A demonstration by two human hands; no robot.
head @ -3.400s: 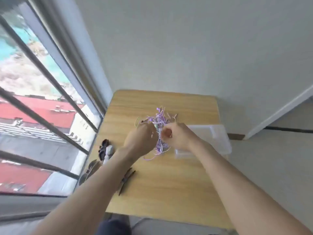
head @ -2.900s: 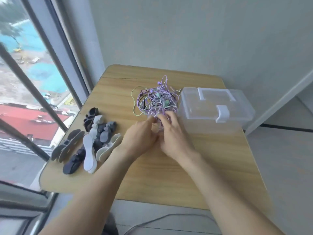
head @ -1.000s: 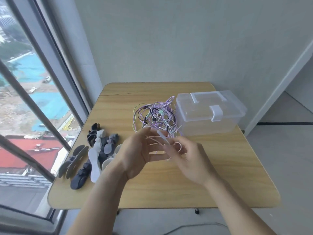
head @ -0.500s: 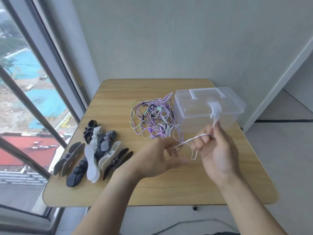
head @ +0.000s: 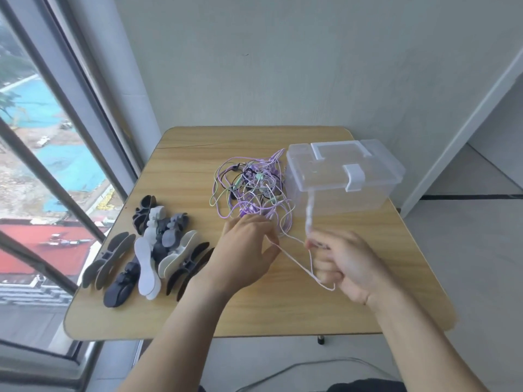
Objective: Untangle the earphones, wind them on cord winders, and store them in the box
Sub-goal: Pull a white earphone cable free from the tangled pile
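Right hand (head: 342, 261), fingers clamped on white cord (head: 297, 264), has drawn down from box (head: 343, 176); left hand (head: 246, 250) pinches it beside tangle (head: 252, 188). 1 earphone is coming free; winders (head: 150, 247) untouched.

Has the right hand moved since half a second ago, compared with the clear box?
Yes. The right hand has come down and toward the person, away from the box latch, holding the white cord.

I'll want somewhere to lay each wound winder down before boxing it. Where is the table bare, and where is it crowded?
Bare wood on the table runs along the near edge below both hands, along the far edge behind the earphone tangle, and to the right of the right hand, in front of the clear box. The left side is crowded with cord winders.
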